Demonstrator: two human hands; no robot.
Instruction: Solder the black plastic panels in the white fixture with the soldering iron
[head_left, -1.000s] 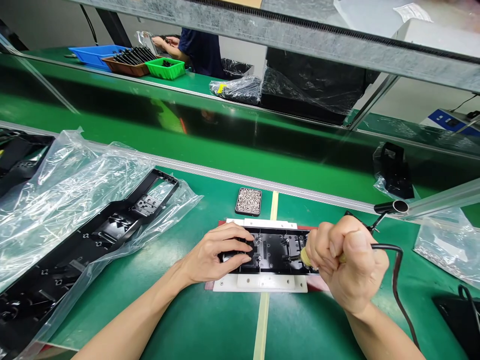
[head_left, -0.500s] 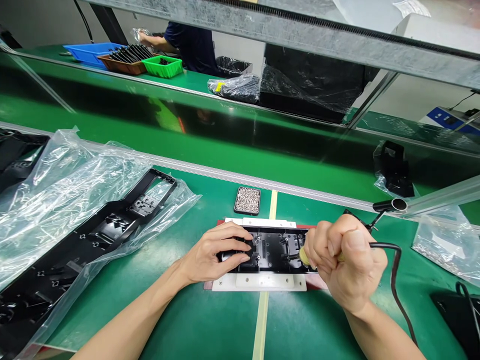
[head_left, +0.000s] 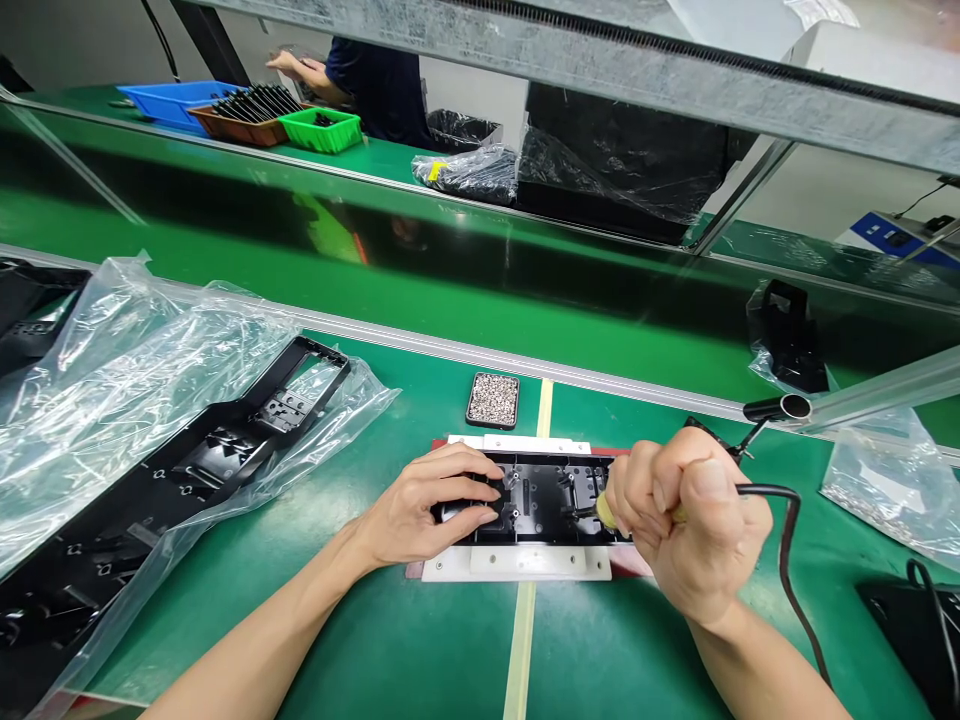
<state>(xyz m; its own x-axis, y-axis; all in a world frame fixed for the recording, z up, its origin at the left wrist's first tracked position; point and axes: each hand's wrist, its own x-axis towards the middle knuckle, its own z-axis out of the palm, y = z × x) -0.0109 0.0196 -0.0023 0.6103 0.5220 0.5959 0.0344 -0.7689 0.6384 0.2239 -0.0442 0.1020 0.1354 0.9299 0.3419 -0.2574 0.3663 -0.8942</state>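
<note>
From the head view, the left hand (head_left: pixel 420 515) lies flat, fingers spread and pressing on the left end of the black plastic part (head_left: pixel 541 497), which sits in a white fixture (head_left: pixel 517 564) on the green bench (head_left: pixel 420 650). The right hand (head_left: pixel 686 525) is fisted tight on a corded tool (head_left: pixel 604 512) whose tip, mostly hidden behind the knuckles, seems to touch the part just left of that grip. The step looks like working a fastening point; next calls for holding the part steady, with the tray of small metal pieces (head_left: pixel 494 399) beyond both hands.
</note>
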